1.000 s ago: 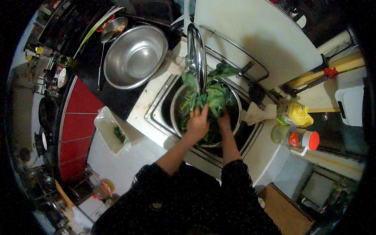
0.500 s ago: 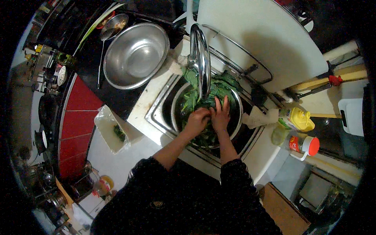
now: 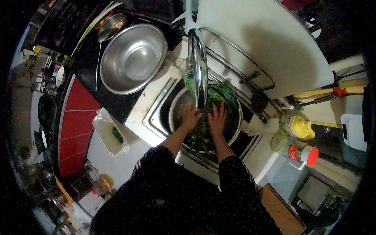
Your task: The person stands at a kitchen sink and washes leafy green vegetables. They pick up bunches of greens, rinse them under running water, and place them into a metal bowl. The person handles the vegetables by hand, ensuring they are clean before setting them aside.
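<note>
Dark green leafy vegetables (image 3: pixel 223 94) fill the right and near side of a round metal basin (image 3: pixel 171 113) set in the sink. Over the basin arches a chrome faucet (image 3: pixel 201 74). My right hand (image 3: pixel 216 119) rests on the leaves with its fingers spread. On the basin's left side, my left hand (image 3: pixel 189 119) reaches in with fingers stretched forward. Its fingertips are partly blurred near the faucet's end, and I see nothing held in it. Some stems (image 3: pixel 199 143) lie at the near side, between my wrists.
A large empty metal bowl (image 3: pixel 133 58) stands on the dark counter to the left. Below it is a lined bin (image 3: pixel 109 135) with green scraps. Right of the sink are a yellow-capped bottle (image 3: pixel 297 127) and a red-lidded jar (image 3: pixel 299 152). A dish rack rail (image 3: pixel 235 58) runs behind.
My hands have moved apart from being close together over the greens. The left went to the basin's left side and its fingers loosened; the right spread flat on the leaves, which shifted rightward.
</note>
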